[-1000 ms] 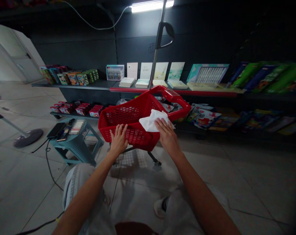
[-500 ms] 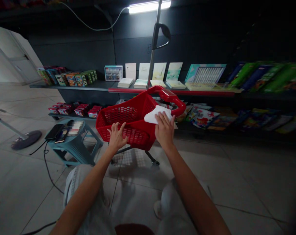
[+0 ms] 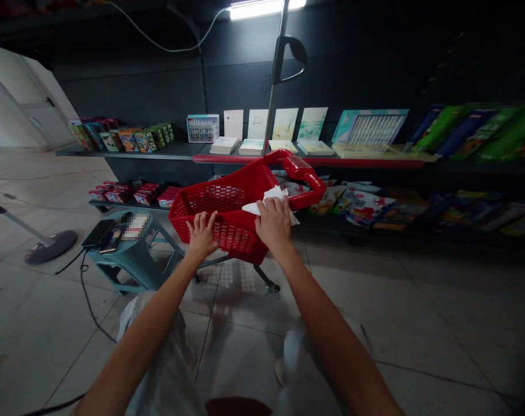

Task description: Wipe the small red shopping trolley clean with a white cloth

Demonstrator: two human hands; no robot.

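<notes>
A small red plastic shopping cart (image 3: 240, 234) stands in front of me, with perforated basket walls and a thick looped handle (image 3: 303, 170) at its right end. My left hand (image 3: 203, 236) rests on the near rim of the basket, fingers spread, holding nothing loose. Under my right hand (image 3: 274, 222) is a white cloth (image 3: 254, 207), pressed against the basket's near rim close to the handle. The fingers are bent over the cloth, and its edges stick out on both sides of the hand. My palm hides the middle of the cloth.
Behind the cart runs a dark shelf (image 3: 158, 155) with books, boxes and green packets; bagged snacks (image 3: 366, 208) lie on the lower level. At left, a blue-grey stool (image 3: 135, 254) bears a phone-like device and cables. A round stand base (image 3: 52, 247) sits farther left.
My right hand has slid left along the rim with the cloth, which is now more crumpled. My left hand stays on the near rim; the view shifts slightly.
</notes>
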